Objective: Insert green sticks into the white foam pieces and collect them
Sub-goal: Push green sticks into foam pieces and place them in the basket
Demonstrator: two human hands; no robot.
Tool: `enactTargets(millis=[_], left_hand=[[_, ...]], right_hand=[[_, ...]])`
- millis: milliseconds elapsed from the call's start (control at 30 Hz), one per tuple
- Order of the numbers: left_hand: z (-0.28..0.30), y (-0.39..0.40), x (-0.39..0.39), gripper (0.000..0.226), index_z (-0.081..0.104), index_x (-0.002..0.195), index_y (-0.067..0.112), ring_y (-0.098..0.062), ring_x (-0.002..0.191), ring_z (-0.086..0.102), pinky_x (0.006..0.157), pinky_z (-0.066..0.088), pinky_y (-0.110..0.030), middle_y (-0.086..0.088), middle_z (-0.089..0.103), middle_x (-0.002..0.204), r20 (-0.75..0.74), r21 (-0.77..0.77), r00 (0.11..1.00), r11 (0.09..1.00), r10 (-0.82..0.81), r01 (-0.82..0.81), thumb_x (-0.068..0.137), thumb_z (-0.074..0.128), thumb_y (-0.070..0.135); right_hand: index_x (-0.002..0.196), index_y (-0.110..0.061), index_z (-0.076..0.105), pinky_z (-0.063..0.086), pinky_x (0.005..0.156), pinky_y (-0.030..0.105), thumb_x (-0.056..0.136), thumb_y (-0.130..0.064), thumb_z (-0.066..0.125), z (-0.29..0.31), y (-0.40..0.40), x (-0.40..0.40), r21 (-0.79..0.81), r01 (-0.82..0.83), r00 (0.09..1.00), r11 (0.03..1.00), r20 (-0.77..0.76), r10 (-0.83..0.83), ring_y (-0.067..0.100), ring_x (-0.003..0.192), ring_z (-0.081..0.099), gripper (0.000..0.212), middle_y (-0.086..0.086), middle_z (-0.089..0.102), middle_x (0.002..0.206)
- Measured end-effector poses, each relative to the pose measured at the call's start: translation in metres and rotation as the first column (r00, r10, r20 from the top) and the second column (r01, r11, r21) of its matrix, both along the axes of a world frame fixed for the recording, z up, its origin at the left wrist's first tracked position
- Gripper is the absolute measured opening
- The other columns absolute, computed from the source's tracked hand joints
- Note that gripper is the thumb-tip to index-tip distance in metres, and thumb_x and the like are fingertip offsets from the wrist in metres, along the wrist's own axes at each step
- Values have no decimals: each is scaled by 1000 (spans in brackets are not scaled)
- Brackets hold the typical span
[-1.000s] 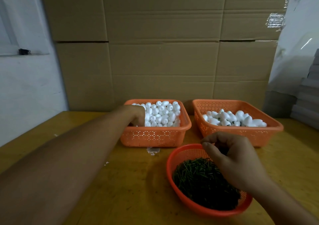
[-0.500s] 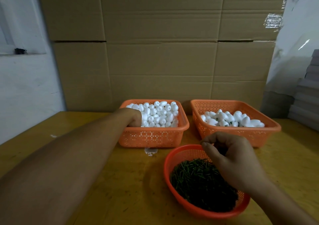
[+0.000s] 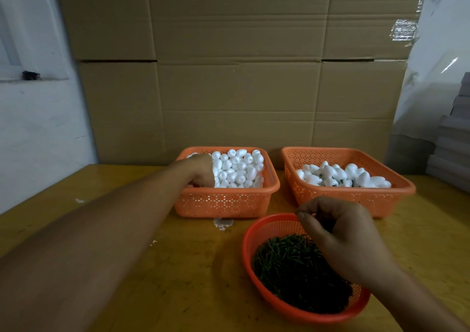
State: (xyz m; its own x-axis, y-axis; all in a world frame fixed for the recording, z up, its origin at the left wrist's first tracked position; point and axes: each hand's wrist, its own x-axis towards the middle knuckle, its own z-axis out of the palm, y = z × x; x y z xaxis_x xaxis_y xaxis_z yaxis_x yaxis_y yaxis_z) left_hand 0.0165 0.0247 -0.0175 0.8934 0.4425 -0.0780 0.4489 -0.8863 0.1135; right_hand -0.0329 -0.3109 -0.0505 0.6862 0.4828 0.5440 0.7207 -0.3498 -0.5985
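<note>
1. Head view, nearest part: a round orange basket (image 3: 256, 263) stands on the yellow wooden table (image 3: 193, 280) and holds a dark heap of thin green sticks (image 3: 292, 268).
2. Over this basket's far right side is the right hand (image 3: 348, 242), with its fingers curled together toward the thumb. It seems to pinch something dark, but I cannot tell surely if it is a stick.
3. Farther, on the left, a square orange basket (image 3: 223, 202) is filled almost to the rim with plain white foam pieces (image 3: 239, 168), small and egg-shaped.
4. The left hand (image 3: 203, 171) is inside this basket at its left side, the fingers bent down among the foam pieces. The fingertips are hidden, so I cannot tell if they grip one.
5. To the right of it, a little apart, a second square orange basket (image 3: 356, 199) holds fewer foam pieces (image 3: 340, 176), and small green spots show on some of them.
6. A white scrap (image 3: 222, 223) lies on the table just before the left square basket.
7. Behind both baskets stands a wall of stacked cardboard boxes (image 3: 236, 77). At the left is a white wall (image 3: 38, 128), and at the right a plastic sheet (image 3: 437, 64) and grey stacked material (image 3: 455, 140).
</note>
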Motion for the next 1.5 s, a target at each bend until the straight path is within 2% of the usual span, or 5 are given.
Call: enactTargets(millis=[100,400,600,967,1500], left_hand=[[6,-6,-5,15,62,73,11,-19,69,67,57,49,-29,-4,64,72,283,-120,959,993,11,24,80,74,14],[13,-55,-51,20,69,95,21,11,64,59,59,43,-5,14,68,87,721,-321,689,845,-75,428,82,77,9],[-2,-93,-86,19,66,97,15,-16,73,67,62,52,-28,2,71,90,795,-479,607,631,16,611,87,72,0],[-29,-140,-130,16,64,105,35,-8,75,62,70,54,-28,5,63,89,742,-464,630,504,-228,728,99,53,25],[-38,-150,-135,22,68,113,27,-8,100,66,83,55,-31,11,69,104,766,-489,620,471,-171,734,91,71,28]], right_hand=[[84,-28,73,37,40,21,91,-17,70,-1,0,1,-10,-13,1000,1000,-9,13,7,41,51,13,-4,66,59],[86,-32,72,50,47,34,93,-22,69,0,1,0,-176,-83,996,981,-27,79,10,48,59,12,-5,69,65],[90,-33,81,57,71,26,86,-25,78,1,2,-3,-325,-91,996,941,-17,90,-8,78,67,10,-25,74,85],[111,-40,64,58,77,32,82,-76,52,6,11,-19,-763,23,997,646,64,39,4,86,62,48,-14,67,96],[102,-31,67,56,77,31,94,-44,56,-3,19,-22,-742,54,998,669,68,-5,8,84,61,19,-12,64,95]])
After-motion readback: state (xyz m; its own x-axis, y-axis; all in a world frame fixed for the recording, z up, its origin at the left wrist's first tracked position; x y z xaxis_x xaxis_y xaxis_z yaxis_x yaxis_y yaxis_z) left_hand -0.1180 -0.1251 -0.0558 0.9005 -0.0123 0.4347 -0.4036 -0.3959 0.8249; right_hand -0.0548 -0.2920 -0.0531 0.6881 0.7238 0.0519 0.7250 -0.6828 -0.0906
